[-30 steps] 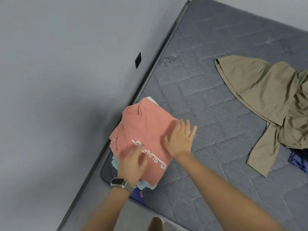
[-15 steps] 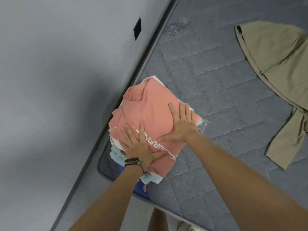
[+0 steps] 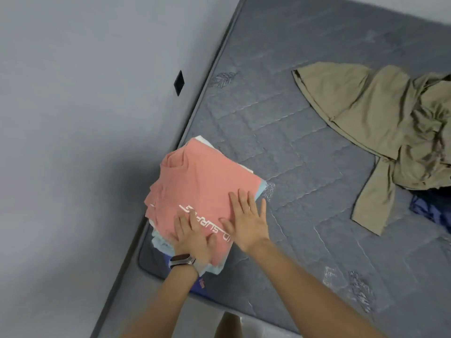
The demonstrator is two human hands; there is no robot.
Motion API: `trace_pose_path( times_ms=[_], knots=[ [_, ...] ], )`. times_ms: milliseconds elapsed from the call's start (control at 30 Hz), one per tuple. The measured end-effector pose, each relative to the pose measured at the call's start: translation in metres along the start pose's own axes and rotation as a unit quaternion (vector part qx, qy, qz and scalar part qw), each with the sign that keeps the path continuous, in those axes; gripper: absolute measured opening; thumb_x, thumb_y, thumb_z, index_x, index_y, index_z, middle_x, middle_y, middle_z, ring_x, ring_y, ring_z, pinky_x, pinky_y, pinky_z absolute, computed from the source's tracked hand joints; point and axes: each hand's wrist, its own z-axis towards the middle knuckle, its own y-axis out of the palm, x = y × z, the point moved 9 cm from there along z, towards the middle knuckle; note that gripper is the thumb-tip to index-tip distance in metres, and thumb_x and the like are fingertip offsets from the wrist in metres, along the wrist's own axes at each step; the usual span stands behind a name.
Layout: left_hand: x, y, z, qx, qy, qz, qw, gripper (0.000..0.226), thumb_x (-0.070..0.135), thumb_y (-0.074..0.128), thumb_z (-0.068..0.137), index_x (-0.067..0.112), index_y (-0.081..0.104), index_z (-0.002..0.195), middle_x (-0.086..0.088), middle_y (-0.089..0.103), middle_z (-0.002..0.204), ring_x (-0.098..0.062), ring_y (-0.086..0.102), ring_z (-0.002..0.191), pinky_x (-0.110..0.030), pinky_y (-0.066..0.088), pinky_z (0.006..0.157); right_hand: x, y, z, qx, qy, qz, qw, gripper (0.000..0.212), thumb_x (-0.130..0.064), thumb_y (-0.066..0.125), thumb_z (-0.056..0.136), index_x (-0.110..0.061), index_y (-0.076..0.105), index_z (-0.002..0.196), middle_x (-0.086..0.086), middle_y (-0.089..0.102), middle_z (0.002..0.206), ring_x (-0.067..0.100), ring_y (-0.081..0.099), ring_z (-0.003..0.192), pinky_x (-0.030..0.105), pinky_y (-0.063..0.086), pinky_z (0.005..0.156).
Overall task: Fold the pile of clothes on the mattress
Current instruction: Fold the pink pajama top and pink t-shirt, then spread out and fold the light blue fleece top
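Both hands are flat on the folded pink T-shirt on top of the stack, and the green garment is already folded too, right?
Not quite. In the head view the olive-green garment lies crumpled and unfolded on the grey quilted mattress. Both hands, left and right, do rest flat on the folded pink T-shirt.

Salmon-pink shirt (image 3: 205, 189) with white lettering, pale-blue garment (image 3: 161, 245) beneath, olive-khaki garment (image 3: 380, 113), grey quilted mattress (image 3: 305, 179), black wristband (image 3: 182, 260).

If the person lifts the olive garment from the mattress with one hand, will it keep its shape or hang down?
The olive garment would probably hang limp: it lies crumpled in soft folds on the mattress, and one sleeve trails loosely. It looks thin, so likely light for its size. Unlike the folded pink shirt, it should not slide as one piece if pushed; it would rather bunch up.
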Motion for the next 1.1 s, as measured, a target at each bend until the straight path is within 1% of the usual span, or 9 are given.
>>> trace_pose_path(
  times_ms=[133, 200, 233, 300, 433, 533, 633, 800, 1100],
  knots=[
    [0.019, -0.048, -0.021, 0.065, 0.05, -0.053, 0.995, 0.056, 0.03, 0.05, 0.088, 0.006, 0.044, 0.139, -0.017, 0.042, 0.143, -0.034, 0.03, 0.136, -0.04, 0.02, 0.113, 0.057, -0.043, -0.059, 0.097, 0.047, 0.104, 0.989, 0.069, -0.049, 0.04, 0.098, -0.024, 0.009, 0.154, 0.005, 0.015, 0.161, 0.027, 0.01, 0.147, 0.042, 0.005, 0.121],
    [0.033, -0.072, -0.041, 0.113, 0.08, -0.047, 0.989, 0.049, 0.025, 0.055, 0.084, 0.007, 0.054, 0.129, -0.016, 0.052, 0.133, -0.034, 0.044, 0.126, -0.037, 0.02, 0.107, 0.104, -0.063, -0.093, 0.112, 0.092, 0.123, 0.982, 0.067, -0.04, 0.048, 0.096, -0.017, 0.019, 0.152, 0.007, 0.03, 0.154, 0.028, 0.026, 0.139, 0.036, 0.02, 0.117],
    [0.045, -0.079, -0.054, 0.123, 0.101, -0.045, 0.986, 0.047, 0.02, 0.058, 0.083, 0.006, 0.056, 0.127, -0.017, 0.054, 0.13, -0.036, 0.049, 0.121, -0.038, 0.028, 0.104, 0.129, -0.07, -0.111, 0.102, 0.115, 0.115, 0.981, 0.066, -0.038, 0.05, 0.095, -0.016, 0.023, 0.15, 0.007, 0.036, 0.15, 0.028, 0.033, 0.134, 0.035, 0.025, 0.113],
    [0.074, -0.074, -0.079, 0.093, 0.141, -0.036, 0.985, 0.049, 0.012, 0.063, 0.081, 0.003, 0.055, 0.128, -0.02, 0.055, 0.128, -0.038, 0.052, 0.116, -0.042, 0.037, 0.099, 0.181, -0.075, -0.154, 0.059, 0.161, 0.077, 0.982, 0.063, -0.04, 0.051, 0.092, -0.016, 0.03, 0.146, 0.008, 0.044, 0.144, 0.029, 0.039, 0.129, 0.037, 0.029, 0.109],
    [0.159, -0.043, -0.145, -0.013, 0.24, 0.055, 0.969, 0.061, 0.011, 0.06, 0.084, 0.012, 0.041, 0.142, -0.017, 0.046, 0.14, -0.032, 0.045, 0.127, -0.033, 0.034, 0.106, 0.271, -0.073, -0.265, 0.003, 0.231, 0.055, 0.971, 0.067, -0.048, 0.053, 0.09, -0.017, 0.031, 0.145, 0.01, 0.046, 0.141, 0.031, 0.038, 0.13, 0.043, 0.029, 0.11],
    [0.239, -0.016, -0.213, -0.04, 0.309, 0.095, 0.946, 0.063, 0.016, 0.06, 0.087, 0.015, 0.036, 0.145, -0.012, 0.042, 0.146, -0.026, 0.041, 0.134, -0.028, 0.03, 0.11, 0.329, -0.081, -0.355, 0.03, 0.269, 0.093, 0.958, 0.068, -0.047, 0.055, 0.09, -0.02, 0.03, 0.147, 0.012, 0.048, 0.141, 0.032, 0.039, 0.131, 0.042, 0.033, 0.108],
    [0.32, 0.023, -0.292, -0.063, 0.361, 0.142, 0.92, 0.067, 0.027, 0.057, 0.09, 0.017, 0.028, 0.149, -0.012, 0.039, 0.149, -0.027, 0.039, 0.136, -0.032, 0.032, 0.11, 0.383, -0.09, -0.447, 0.06, 0.31, 0.14, 0.938, 0.067, -0.047, 0.055, 0.09, -0.021, 0.031, 0.147, 0.014, 0.051, 0.138, 0.035, 0.041, 0.13, 0.042, 0.037, 0.105],
    [0.433, 0.104, -0.433, -0.138, 0.445, 0.192, 0.864, 0.071, 0.031, 0.054, 0.095, 0.008, 0.017, 0.151, -0.016, 0.04, 0.147, -0.029, 0.042, 0.133, -0.032, 0.037, 0.105, 0.461, -0.089, -0.605, 0.126, 0.379, 0.208, 0.893, 0.064, -0.052, 0.056, 0.089, -0.019, 0.042, 0.141, 0.013, 0.053, 0.138, 0.033, 0.044, 0.129, 0.04, 0.042, 0.103],
    [0.538, 0.19, -0.557, -0.164, 0.538, 0.229, 0.795, 0.068, 0.032, 0.052, 0.095, 0.015, 0.019, 0.151, -0.013, 0.042, 0.146, -0.027, 0.043, 0.132, -0.037, 0.039, 0.105, 0.537, -0.05, -0.773, 0.199, 0.473, 0.301, 0.804, 0.052, -0.05, 0.058, 0.089, -0.018, 0.055, 0.129, 0.003, 0.061, 0.128, 0.022, 0.056, 0.119, 0.034, 0.046, 0.097]
  ],
)
